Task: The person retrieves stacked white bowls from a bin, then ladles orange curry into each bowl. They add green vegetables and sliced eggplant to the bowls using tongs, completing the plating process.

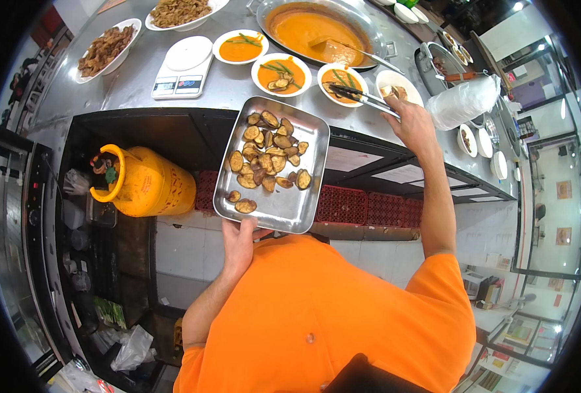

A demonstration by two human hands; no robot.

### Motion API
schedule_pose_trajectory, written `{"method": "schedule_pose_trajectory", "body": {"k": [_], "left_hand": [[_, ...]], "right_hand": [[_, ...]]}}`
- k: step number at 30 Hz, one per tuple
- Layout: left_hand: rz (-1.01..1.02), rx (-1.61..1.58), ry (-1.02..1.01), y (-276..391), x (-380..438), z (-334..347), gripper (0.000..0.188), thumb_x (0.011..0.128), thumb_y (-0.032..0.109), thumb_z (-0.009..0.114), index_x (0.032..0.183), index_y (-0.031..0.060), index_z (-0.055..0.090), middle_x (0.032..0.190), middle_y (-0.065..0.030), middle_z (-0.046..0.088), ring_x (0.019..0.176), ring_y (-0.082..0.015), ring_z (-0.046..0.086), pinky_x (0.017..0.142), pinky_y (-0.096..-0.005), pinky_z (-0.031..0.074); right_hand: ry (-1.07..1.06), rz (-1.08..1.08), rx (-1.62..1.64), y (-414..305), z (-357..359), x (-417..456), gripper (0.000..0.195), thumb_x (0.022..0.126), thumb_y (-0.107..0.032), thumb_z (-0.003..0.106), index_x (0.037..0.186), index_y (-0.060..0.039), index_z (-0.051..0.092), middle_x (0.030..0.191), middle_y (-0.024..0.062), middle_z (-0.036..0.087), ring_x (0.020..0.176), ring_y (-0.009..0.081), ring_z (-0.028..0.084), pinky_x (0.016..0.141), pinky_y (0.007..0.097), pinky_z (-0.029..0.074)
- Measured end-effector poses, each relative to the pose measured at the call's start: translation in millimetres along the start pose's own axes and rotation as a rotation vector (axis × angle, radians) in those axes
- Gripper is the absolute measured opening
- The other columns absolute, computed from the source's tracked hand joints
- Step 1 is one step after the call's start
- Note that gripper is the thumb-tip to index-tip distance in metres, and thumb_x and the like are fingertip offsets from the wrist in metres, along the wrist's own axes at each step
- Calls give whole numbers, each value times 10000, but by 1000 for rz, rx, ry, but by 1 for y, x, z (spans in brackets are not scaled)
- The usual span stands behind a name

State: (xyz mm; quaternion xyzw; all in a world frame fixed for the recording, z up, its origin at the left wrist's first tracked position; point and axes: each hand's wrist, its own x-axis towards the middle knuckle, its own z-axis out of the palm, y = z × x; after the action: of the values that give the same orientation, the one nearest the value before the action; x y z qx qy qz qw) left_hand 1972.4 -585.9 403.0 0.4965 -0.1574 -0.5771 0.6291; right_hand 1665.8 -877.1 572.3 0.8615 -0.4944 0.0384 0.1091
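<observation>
My left hand (240, 245) grips the near edge of a rectangular metal tray (290, 211), held in front of my body. Fried eggplant slices (266, 159) lie scattered in it. My right hand (411, 125) holds metal tongs (374, 101) with dark tips. Those tips are over a white bowl (363, 84) of orange sauce with green beans and some eggplant. Left of it, a second bowl (307, 69) has sauce, beans and eggplant slices on top. A third bowl (240, 47) shows sauce and beans only. Just beyond my right hand, a white bowl (403, 81) contains pale brown pieces.
A large pan (315, 22) of orange sauce with a ladle (337, 49) stands behind the bowls. On the steel counter (123, 96) are a digital scale (185, 64), bowls of fried food (106, 51) and a plastic-wrapped stack (462, 103). A yellow gas cylinder (158, 182) stands below.
</observation>
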Motion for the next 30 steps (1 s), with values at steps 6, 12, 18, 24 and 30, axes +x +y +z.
{"method": "schedule_pose_trajectory", "body": {"k": [6, 12, 18, 24, 30], "left_hand": [[-3, -19, 38, 0, -5, 7, 573, 968, 120, 545, 1469, -70, 341, 1359, -213, 568, 1115, -297, 708, 850, -412, 685], [13, 3, 24, -2, -7, 3, 565, 973, 135, 541, 1463, -66, 342, 1370, -208, 561, 1135, -294, 699, 902, -432, 671], [8, 5, 8, -6, -8, 0, 563, 974, 102, 513, 1479, -40, 312, 1361, -205, 570, 1136, -292, 701, 897, -433, 674], [50, -12, 27, -8, -10, 8, 557, 976, 86, 501, 1487, -23, 311, 1360, -195, 575, 1139, -288, 704, 877, -417, 682], [120, -60, 90, -9, -17, 26, 540, 984, 79, 499, 1483, -28, 325, 1362, -197, 573, 1137, -292, 709, 891, -434, 685]], "right_hand": [[147, 72, 130, -1, -27, -24, 375, 946, -273, 784, 1248, -54, 746, 1030, 217, 776, 921, 409, 743, 818, 483, 573], [146, -4, 386, -36, -64, -58, 426, 899, -221, 855, 1251, -5, 748, 1018, 225, 780, 859, 376, 746, 795, 404, 573], [-118, -262, 454, -76, -80, -77, 462, 900, -217, 840, 1305, -29, 722, 1143, 199, 775, 1000, 370, 752, 867, 435, 591], [-87, -354, 351, -85, -63, -66, 466, 911, -230, 820, 1321, -40, 707, 1200, 188, 766, 1004, 397, 735, 872, 464, 590], [-182, -328, 491, -76, -63, -66, 422, 928, -231, 799, 1275, -6, 715, 1133, 219, 769, 968, 412, 734, 851, 462, 584]]}}
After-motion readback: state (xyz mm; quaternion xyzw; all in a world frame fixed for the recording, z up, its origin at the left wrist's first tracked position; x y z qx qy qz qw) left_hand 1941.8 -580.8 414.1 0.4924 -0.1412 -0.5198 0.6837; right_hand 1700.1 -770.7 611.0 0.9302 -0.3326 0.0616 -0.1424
